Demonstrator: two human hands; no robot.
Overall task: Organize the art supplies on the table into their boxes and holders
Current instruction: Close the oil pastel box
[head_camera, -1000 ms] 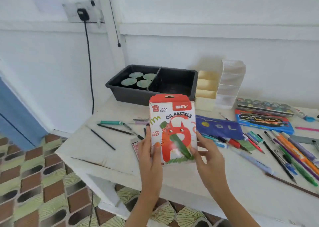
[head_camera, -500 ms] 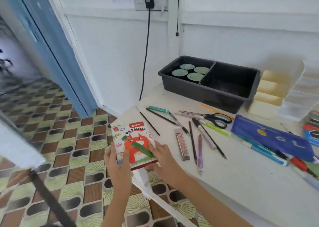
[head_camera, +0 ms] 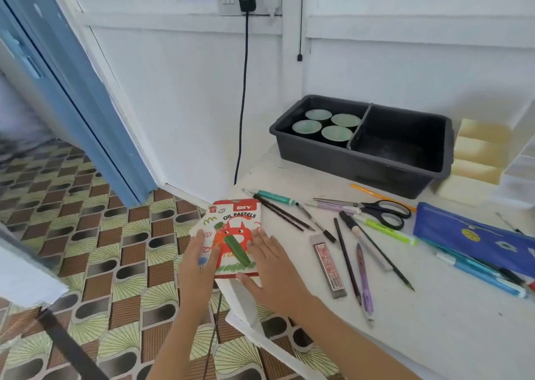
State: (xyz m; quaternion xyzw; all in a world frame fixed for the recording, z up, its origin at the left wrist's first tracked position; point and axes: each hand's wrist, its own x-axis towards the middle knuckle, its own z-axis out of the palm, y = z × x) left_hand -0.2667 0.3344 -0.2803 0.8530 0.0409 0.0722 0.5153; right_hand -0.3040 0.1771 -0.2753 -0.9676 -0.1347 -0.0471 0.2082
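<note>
The oil pastels box [head_camera: 236, 220] is lying face up at the near left corner of the counter [head_camera: 405, 307]. Both hands are resting on it. The left hand [head_camera: 199, 259] is covering the box's 7 o'clock part, its grip apart, with the fingers straight and flat on the cover. The right hand [head_camera: 270, 267] is sitting at 5 o'clock, its grip likewise apart, with the fingers along the box's right edge and the thumb at its bottom edge. At 3 o'clock from the box, a lead refill case [head_camera: 330, 265] and scissors [head_camera: 379, 210] are lying among loose pens and pencils. At 2 o'clock, a black bin [head_camera: 362, 162] is holding four green-topped cups [head_camera: 335, 132] in its left compartment.
</note>
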